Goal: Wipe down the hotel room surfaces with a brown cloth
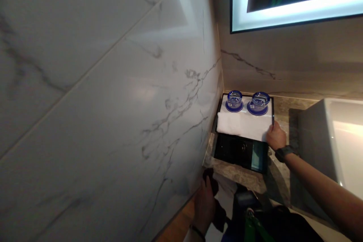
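Note:
My right hand [276, 136], a dark watch on its wrist, is closed on the right edge of a dark-rimmed tray [273, 110], beside the end of a folded white towel [241, 125]. Behind the towel stand two blue-tinted glasses, a left glass [235, 99] and a right glass [260, 100], each on a round blue coaster. In front of the towel is a glossy black surface [234, 151]; whether it is part of the tray I cannot tell. Low by the counter's front edge, my left hand [205, 200] is closed around a dark cloth [217, 208].
A marble-look wall [127, 113] runs close along the left. On the right, a white basin [314, 128] rises from the stone counter [235, 172]. A lit mirror [283, 17] hangs on the back wall. A green lanyard [249, 227] shows at my body.

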The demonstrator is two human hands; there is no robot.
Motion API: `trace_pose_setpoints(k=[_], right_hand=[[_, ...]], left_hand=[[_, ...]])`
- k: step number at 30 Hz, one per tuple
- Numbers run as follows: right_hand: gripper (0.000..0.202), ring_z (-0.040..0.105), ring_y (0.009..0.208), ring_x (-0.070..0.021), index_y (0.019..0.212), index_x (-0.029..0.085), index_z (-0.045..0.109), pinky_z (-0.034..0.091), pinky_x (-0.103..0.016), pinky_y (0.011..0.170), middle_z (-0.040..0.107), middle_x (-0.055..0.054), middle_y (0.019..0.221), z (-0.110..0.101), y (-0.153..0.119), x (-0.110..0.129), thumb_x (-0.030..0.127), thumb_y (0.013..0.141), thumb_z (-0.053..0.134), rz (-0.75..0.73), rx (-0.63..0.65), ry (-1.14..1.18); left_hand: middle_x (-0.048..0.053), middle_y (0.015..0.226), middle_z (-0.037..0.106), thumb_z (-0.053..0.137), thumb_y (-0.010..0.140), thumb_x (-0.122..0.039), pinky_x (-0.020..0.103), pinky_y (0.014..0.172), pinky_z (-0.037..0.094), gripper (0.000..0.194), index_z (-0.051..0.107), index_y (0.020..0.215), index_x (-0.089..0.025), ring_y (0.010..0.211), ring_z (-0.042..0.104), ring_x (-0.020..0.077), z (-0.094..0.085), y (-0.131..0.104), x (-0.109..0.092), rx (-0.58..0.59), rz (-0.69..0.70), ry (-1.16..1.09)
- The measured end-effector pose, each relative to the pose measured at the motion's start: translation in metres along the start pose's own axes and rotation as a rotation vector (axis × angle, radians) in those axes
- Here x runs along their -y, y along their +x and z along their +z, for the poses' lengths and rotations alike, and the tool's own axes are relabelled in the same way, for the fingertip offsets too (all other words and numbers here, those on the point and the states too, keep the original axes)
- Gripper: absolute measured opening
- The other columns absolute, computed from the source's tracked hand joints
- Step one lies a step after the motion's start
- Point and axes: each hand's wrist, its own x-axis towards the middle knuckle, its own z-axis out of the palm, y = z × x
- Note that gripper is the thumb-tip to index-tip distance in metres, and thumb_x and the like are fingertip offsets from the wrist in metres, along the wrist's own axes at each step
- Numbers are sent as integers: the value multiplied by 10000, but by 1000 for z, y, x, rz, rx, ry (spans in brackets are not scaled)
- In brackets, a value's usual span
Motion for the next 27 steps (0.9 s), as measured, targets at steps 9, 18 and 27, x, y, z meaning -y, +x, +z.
trace_pose_setpoints(k=[9,18,27], right_hand=[[510,630,950,-315,1371,6,399,476,-427,862,632,-231,1080,-27,-9,-4,271,937,353,-95,85,65],[428,625,1021,-214,1276,180,527,503,-368,918,640,-88,1163,-125,-96,-67,417,934,424,-351,-18,497],[458,670,893,-223,1207,230,564,540,-352,856,678,-59,1046,-204,-138,-181,546,883,493,-20,-124,608]], left_hand=[[224,1141,564,302,834,22,245,631,542,579,344,1411,-6,773,675,178,7,51,-82,-55,-45,81],[152,1172,557,518,834,-293,294,667,545,622,347,1411,-137,825,652,218,22,-1,-201,235,691,-75],[154,1389,357,367,867,-126,324,897,469,663,156,1491,-199,1063,555,238,-147,59,-329,-413,600,-168]])
